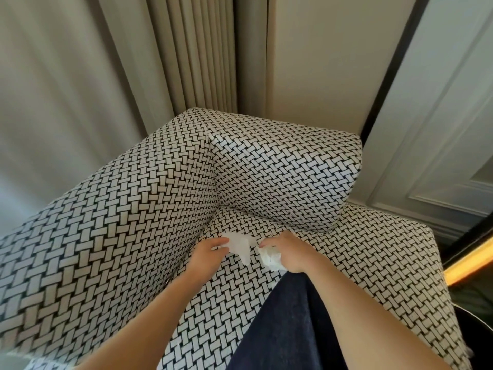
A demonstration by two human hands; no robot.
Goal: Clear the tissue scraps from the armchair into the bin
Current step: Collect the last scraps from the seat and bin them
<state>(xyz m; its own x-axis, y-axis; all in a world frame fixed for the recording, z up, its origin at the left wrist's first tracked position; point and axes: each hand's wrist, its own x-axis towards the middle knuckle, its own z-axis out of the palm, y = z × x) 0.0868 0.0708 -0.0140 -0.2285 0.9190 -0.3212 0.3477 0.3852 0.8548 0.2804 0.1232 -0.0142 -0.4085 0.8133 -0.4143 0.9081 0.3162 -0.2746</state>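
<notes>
The armchair [120, 222] has a black-and-white woven pattern and fills most of the head view. On its seat, near the back corner, lies a flat white tissue scrap [240, 247]. My left hand [209, 256] pinches the left edge of that scrap. My right hand [289, 252] holds a crumpled white tissue wad [270, 259] in its curled fingers, and its fingertip touches the right end of the flat scrap. No bin is clearly identifiable.
A patterned back cushion [288, 172] stands against the chair's rear. Beige curtains [66, 84] hang at the left. A white panelled wall [440, 129] is at the right. Dark blue fabric [288, 321] covers the seat's front. A dark round rim [480, 319] shows at the right edge.
</notes>
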